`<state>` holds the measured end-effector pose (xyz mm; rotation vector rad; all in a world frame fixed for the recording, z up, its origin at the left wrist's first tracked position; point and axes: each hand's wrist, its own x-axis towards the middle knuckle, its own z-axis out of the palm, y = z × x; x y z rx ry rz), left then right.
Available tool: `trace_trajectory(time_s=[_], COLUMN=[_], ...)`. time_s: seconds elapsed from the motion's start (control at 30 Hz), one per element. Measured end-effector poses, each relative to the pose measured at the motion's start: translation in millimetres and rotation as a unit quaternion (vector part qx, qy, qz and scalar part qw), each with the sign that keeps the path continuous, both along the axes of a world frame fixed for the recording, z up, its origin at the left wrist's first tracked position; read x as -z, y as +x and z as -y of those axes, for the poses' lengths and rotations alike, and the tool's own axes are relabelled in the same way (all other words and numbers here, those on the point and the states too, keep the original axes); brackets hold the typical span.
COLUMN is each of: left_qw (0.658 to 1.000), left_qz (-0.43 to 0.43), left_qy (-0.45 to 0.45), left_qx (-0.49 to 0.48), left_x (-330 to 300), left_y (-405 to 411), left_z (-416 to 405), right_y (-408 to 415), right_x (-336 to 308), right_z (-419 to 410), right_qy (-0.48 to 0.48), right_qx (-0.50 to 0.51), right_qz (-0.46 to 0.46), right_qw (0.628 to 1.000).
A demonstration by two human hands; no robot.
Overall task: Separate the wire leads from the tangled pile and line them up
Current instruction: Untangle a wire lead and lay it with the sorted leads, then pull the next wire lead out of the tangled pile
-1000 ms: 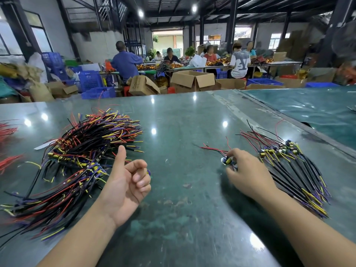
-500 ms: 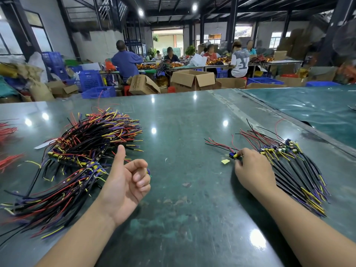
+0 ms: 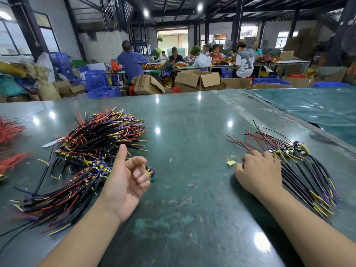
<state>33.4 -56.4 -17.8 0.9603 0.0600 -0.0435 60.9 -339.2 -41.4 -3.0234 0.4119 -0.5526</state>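
Black, red, yellow and purple wire leads lie in two groups on the glossy dark-green table point(image 3: 188, 132). The tangled pile of leads point(image 3: 81, 160) sprawls on the left, strands crossing every way, small yellow connectors mixed in. On the right, the lined-up row of leads point(image 3: 306, 170) runs roughly parallel, thin red and black ends fanning away from the person and thick black lengths with yellow and purple tips pointing back.

The right hand point(image 3: 259, 171) rests knuckles-up against the row's left edge, fingers curled down onto the wires — whether they actually pinch one cannot be told. The left hand point(image 3: 128, 182) sits beside the pile with thumb raised, fingers loosely curled around a small green board with purple wires point(image 3: 151, 173).

A small yellow scrap point(image 3: 231, 162) lies just left of the right hand. Loose red wires point(image 3: 9, 143) lie at the far left edge.
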Motion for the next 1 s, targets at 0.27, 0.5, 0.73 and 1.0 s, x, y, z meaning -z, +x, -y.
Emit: trace_trajectory(time_s=[0.27,0.5,0.73,1.0], left_qw=[0.882,0.7,0.657,0.749], left_qz=[0.097,0.187,0.145,0.18], left_qy=[0.362,0.671,0.735,0.629], left_qx=[-0.285,-0.157,-0.091,-0.102], left_x=[3.0,22.2,24.8,17.4], left_y=[16.5,8.0,7.1,2.4], left_z=[-28.6,-14.9,-4.6,0.8], right_y=[-1.5,-5.3,-17.6,-37.8], right_x=[0.2,-4.0,-5.7,-4.8], right_z=[1.3,-4.2,-28.2,-58.6], right_qy=[0.02,0.033,0.112,0.238], right_qx=[0.018,0.018,-0.097,-0.308], right_qz=[-0.019,0.012,0.057,0.038], right_qw=[0.999,0.999,0.987,0.92])
